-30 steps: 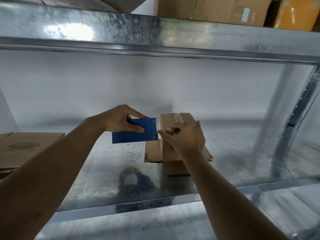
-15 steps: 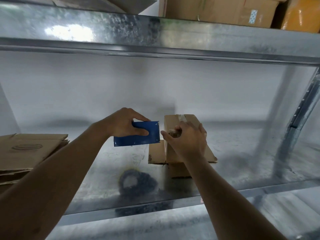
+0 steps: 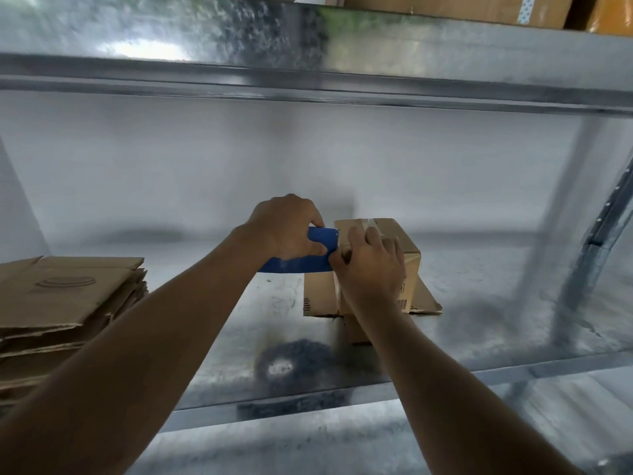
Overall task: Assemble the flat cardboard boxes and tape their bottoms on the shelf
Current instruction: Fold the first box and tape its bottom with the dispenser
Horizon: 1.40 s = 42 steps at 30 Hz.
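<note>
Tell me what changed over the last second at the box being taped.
The left hand brought the blue tape cutter rightward against the small box, closing the gap. The right hand stayed on the box's near top edge. Box and flat cardboard stack kept their places on the shelf.

Both forearms extended forward, bare, converging toward centre of view. Left hand (image 3: 286, 228): back of hand up, fingers curled over the top edge of a blue tool (image 3: 301, 260), thumb beneath, gripping it. Right hand (image 3: 371, 269): back toward camera, fingers bent, pressing onto a cardboard box (image 3: 394, 234). The two hands nearly touch.
</note>
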Motion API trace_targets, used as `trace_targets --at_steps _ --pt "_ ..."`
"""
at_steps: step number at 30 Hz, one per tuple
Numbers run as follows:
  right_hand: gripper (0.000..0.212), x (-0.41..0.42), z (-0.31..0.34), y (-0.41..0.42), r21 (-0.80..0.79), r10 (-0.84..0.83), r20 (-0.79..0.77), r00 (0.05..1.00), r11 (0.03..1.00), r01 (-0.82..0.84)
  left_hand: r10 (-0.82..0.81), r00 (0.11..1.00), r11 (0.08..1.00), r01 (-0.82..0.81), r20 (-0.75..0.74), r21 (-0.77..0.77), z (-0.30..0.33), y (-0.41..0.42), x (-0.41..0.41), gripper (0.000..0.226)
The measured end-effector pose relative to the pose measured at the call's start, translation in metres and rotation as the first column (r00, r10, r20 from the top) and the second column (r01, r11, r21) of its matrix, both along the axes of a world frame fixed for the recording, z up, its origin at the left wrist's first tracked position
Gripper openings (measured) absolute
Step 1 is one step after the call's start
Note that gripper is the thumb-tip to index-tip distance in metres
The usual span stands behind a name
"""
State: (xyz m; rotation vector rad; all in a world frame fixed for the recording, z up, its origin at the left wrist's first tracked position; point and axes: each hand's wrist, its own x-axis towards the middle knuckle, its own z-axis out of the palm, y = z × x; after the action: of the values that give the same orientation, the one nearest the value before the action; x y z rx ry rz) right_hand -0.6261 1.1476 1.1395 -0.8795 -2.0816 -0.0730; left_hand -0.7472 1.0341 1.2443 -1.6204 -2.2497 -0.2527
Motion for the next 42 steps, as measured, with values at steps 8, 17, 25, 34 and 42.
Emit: trace_targets --at_steps 8,17,25,34,42 --pt "0.032 0.004 -0.001 0.0 0.073 0.007 -0.026 1.0 0.997 -0.005 0.064 0.988 0.998 -0.068 -0.142 -0.019 0.003 0.011 0.014 0.037" --pt "0.053 0.013 -0.022 0.016 0.329 0.022 -0.063 0.998 0.944 0.0 -0.017 0.988 0.976 -0.017 0.155 0.219 -0.011 -0.014 -0.011 0.052" --pt "0.065 0.025 -0.018 0.014 0.224 0.103 0.072 0.992 0.968 -0.117 -0.195 0.911 0.944 0.073 0.363 0.322 -0.023 -0.022 -0.033 0.056" --pt "0.046 0.035 -0.004 0.005 0.178 0.074 0.052 0.996 0.981 -0.082 -0.254 0.866 0.918 0.076 0.431 0.389 -0.035 -0.031 -0.047 0.067" --pt "0.047 0.057 0.033 -0.001 0.009 0.246 0.134 0.96 0.968 -0.249 -0.332 0.79 0.904 0.111 0.516 0.412 -0.022 -0.048 -0.051 0.048"
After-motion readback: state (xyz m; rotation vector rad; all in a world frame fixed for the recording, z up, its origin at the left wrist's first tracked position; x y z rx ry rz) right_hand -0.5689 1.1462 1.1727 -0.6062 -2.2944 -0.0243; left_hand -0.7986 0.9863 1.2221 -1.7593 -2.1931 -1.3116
